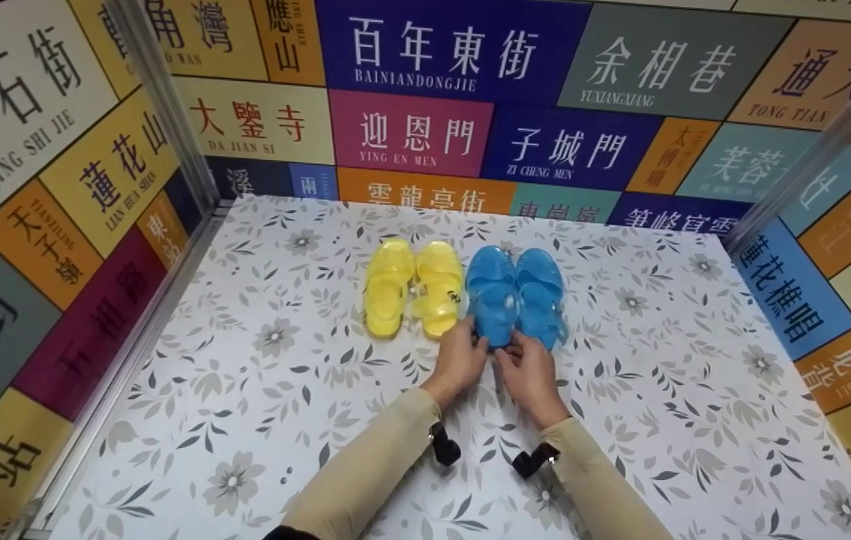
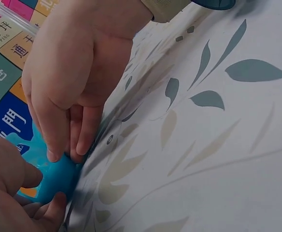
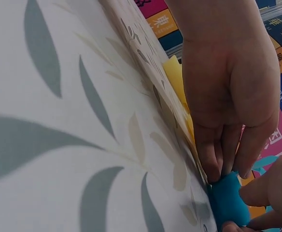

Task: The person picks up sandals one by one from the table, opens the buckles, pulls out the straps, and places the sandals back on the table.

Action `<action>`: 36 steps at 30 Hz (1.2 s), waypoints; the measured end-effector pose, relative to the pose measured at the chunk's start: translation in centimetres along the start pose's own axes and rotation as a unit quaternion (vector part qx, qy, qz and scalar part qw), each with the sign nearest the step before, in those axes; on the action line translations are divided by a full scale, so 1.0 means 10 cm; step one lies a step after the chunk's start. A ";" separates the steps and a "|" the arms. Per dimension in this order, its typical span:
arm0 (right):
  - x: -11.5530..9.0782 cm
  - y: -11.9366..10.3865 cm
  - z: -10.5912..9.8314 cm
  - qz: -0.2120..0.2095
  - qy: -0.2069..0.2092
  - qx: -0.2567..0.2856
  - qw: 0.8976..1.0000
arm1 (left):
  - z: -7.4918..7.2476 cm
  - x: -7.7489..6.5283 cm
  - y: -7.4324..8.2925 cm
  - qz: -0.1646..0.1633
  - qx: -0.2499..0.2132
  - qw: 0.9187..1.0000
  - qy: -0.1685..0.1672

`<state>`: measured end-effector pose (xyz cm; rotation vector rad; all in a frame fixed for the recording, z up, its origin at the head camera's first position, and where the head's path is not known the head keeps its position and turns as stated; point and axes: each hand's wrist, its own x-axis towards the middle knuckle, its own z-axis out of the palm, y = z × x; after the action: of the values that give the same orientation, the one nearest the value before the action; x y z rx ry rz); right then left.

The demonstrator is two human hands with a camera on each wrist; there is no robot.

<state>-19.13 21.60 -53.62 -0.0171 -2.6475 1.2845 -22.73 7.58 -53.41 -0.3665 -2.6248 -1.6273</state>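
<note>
A pair of blue jelly sandals lies on the patterned tabletop, heels toward me. My left hand (image 1: 459, 356) grips the left side of the heel end of the nearer-to-centre blue sandal (image 1: 491, 289). From the other side my right hand (image 1: 530, 371) holds that same heel. The other blue sandal (image 1: 540, 289) lies close beside it, its heel partly hidden by my right fingers. In the left wrist view, both hands' curled fingers meet the blue heel (image 2: 59, 179). The right wrist view also shows fingertips around the blue heel (image 3: 228, 198).
To the left of the blue pair lie two yellow sandals (image 1: 386, 289), side by side with toes pointing away. The leaf-and-flower tabletop (image 1: 260, 405) meets printed sign panels (image 1: 410, 135) at the back and both sides. Metal corner posts (image 1: 170, 112) stand at the edges.
</note>
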 end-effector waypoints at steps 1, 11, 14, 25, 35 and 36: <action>0.00 -0.01 0.00 0.005 0.001 0.001 1.000 | 0.00 0.00 0.00 0.000 0.002 1.000 0.001; -0.03 -0.02 0.02 0.019 0.005 0.002 1.000 | 0.03 -0.06 0.02 0.001 0.026 1.000 0.010; -0.04 -0.01 0.03 0.022 0.009 0.002 1.000 | 0.03 -0.07 0.02 -0.007 0.035 0.999 0.008; -0.04 0.04 0.04 0.029 0.015 0.017 0.999 | 0.01 -0.12 0.00 0.004 0.044 0.999 0.010; -0.03 0.02 0.00 0.033 -0.009 0.027 0.999 | -0.02 -0.12 -0.04 0.039 0.034 0.998 0.027; -0.03 0.02 0.00 0.038 -0.011 0.028 0.999 | -0.02 -0.12 -0.03 0.040 0.031 0.998 0.026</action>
<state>-18.84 21.70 -53.85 -0.0957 -2.6511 1.3901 -21.69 7.00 -53.78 -0.4151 -2.5805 -1.5058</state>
